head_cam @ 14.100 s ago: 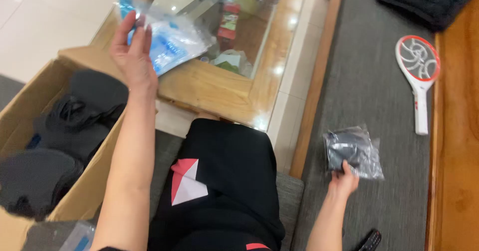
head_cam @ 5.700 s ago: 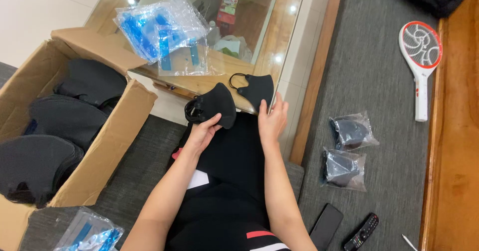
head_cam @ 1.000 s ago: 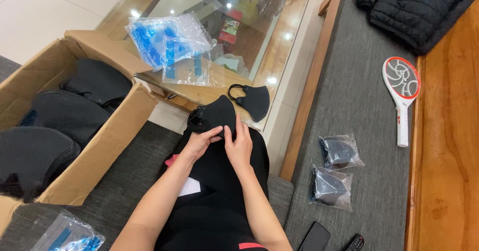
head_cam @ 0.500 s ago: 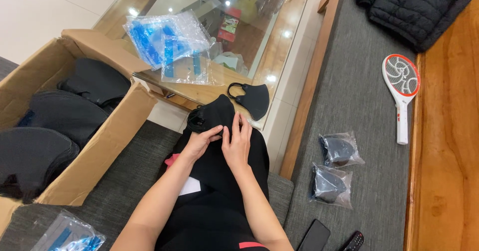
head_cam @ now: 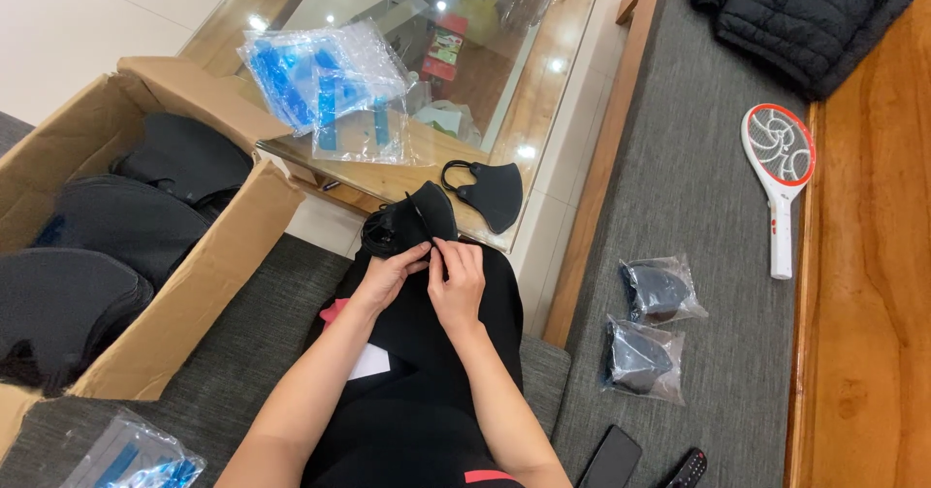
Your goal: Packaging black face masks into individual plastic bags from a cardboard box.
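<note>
My left hand point(head_cam: 388, 275) and my right hand point(head_cam: 458, 276) meet over my lap, both pinching the lower edge of a black face mask point(head_cam: 412, 221) that rests on my knee. A second black mask point(head_cam: 492, 194) with its ear loop lies on the corner of the wooden glass-topped table point(head_cam: 543, 90), just beyond my hands. A pile of clear plastic bags with blue print point(head_cam: 325, 85) sits further left on that table. Two bagged black masks point(head_cam: 658, 289) point(head_cam: 640, 359) lie on the grey sofa to my right.
An open cardboard box point(head_cam: 208, 265) at my left holds stacks of black masks. More plastic bags point(head_cam: 131, 459) lie at bottom left. On the grey seat are a racket-shaped insect swatter point(head_cam: 781, 173), a black jacket point(head_cam: 795, 13), a phone point(head_cam: 611, 459) and a remote point(head_cam: 687, 469).
Over the last second my hands stayed together on the mask on my lap, with small finger shifts. Earlier my left hand reached for the bag pile and a second bagged mask appeared on the sofa.
</note>
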